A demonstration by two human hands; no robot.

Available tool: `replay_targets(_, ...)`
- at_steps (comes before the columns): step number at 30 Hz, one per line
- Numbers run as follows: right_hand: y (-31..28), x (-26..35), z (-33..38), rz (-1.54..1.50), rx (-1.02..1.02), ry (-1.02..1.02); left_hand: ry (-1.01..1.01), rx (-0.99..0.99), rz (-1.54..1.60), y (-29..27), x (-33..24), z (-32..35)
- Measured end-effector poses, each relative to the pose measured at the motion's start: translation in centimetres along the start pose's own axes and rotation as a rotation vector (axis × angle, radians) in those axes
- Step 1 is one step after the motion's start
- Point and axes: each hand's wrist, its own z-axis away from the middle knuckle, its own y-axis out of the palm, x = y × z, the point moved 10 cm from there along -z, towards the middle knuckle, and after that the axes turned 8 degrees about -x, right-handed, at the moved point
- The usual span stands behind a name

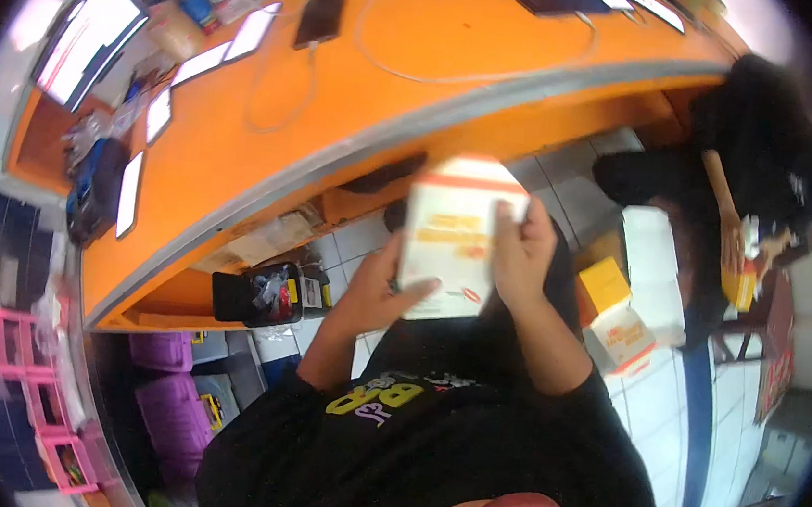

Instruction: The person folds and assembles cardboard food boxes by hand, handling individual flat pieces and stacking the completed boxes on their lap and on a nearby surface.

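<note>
A white cardboard food box [446,257] with yellow and red print is held up in front of my body, somewhat blurred. My left hand [376,288] grips its lower left edge, thumb lying across the front face. On the box's right side my right hand [524,254] is closed, with the thumb on the front and the fingers along the edge. Both hands hold the box just short of the orange counter's edge.
An orange counter [396,40] curves ahead, bearing phones and cables, including a dark phone [321,18]. At the right, an open white box [654,270] and a yellow box [604,284] sit near a co-worker's hand [732,248]. A black bin [257,296] stands beneath the counter.
</note>
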Motion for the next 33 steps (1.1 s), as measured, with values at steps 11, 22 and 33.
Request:
replay_targets(11,-2.5,-2.0,6.6,-0.205,0.208,0.411,-0.428,0.081,0.926,3.4,6.0,0.7)
replay_targets(22,1.2,5.8,10.4,1.681,1.027,-0.292,-0.906,0.635,0.663,14.8,12.8,5.2)
replay_targets(33,-0.2,3.6,11.5,1.464,1.334,0.019,-0.761,0.877,1.216,15.6,8.6,5.0)
